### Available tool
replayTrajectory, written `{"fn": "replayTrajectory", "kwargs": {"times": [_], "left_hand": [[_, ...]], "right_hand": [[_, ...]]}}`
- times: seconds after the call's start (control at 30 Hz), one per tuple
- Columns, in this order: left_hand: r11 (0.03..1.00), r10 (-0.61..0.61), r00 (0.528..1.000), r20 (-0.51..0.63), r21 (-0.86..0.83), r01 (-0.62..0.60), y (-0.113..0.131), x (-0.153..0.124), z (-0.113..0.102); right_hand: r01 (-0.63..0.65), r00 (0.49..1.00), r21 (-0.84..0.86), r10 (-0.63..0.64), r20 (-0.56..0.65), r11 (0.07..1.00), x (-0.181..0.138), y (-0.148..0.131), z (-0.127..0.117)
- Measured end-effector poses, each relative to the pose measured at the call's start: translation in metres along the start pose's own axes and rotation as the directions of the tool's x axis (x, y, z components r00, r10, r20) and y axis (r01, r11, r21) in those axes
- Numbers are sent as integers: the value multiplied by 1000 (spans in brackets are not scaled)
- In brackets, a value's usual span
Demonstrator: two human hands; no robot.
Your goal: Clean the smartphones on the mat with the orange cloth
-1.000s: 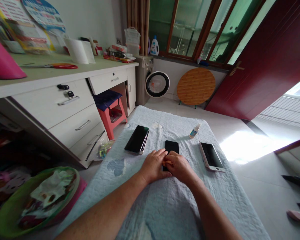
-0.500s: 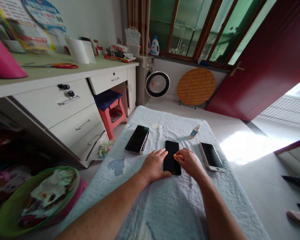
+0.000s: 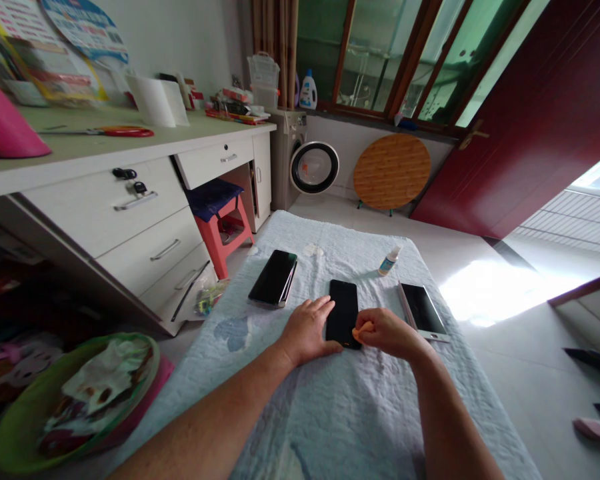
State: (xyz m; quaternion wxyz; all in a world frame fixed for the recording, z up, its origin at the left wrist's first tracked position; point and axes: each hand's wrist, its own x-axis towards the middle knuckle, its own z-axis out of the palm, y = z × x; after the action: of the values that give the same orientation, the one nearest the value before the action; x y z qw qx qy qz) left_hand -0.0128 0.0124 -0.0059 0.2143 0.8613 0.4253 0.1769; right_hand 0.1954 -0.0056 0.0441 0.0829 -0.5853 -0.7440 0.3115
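Observation:
A black smartphone (image 3: pixel 344 310) lies flat, screen up, on the light blue quilted cover. My left hand (image 3: pixel 307 331) rests at its left side with fingers stretched out; the fingertips touch the left edge and the thumb reaches the lower left corner. In my right hand (image 3: pixel 387 330) is a small orange cloth (image 3: pixel 363 331), pinched and pressed on the screen's lower right edge. Most of the cloth is hidden by the fingers. A stack of dark phones (image 3: pixel 274 277) lies to the left, a white-framed phone (image 3: pixel 425 311) to the right. Beyond stands a small spray bottle (image 3: pixel 390 260).
The quilted cover (image 3: pixel 325 427) drapes the surface under my hands. At left are a white desk (image 3: pixel 130 193), a red stool (image 3: pixel 225 230) and a green basin (image 3: pixel 5 427) of cloths. A washing machine (image 3: pixel 286 160) with its door open and a round wooden tabletop (image 3: pixel 393 170) stand behind.
My right hand has slid the orange cloth down and to the right, from the middle of the screen to its lower right edge. My left hand and the phones stay put.

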Motion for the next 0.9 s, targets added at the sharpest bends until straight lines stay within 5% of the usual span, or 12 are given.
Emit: {"fn": "replayTrajectory", "kwargs": {"times": [0.33,0.57,0.77,0.9], "left_hand": [[1000,-4,1000,-4,0,4,-2,1,3],[1000,-9,1000,-11,7,9,-3,0,4],[1000,-2,1000,0,-9,2,-1,0,2],[1000,2,1000,-4,-6,-2,-1,0,2]], "right_hand": [[-38,979,50,27,201,998,-8,-1,-5],[-49,980,55,37,198,997,-8,1,-4],[-9,999,13,8,48,1000,-2,3,-1],[-3,974,-73,-14,-224,997,8,5,5]]}}
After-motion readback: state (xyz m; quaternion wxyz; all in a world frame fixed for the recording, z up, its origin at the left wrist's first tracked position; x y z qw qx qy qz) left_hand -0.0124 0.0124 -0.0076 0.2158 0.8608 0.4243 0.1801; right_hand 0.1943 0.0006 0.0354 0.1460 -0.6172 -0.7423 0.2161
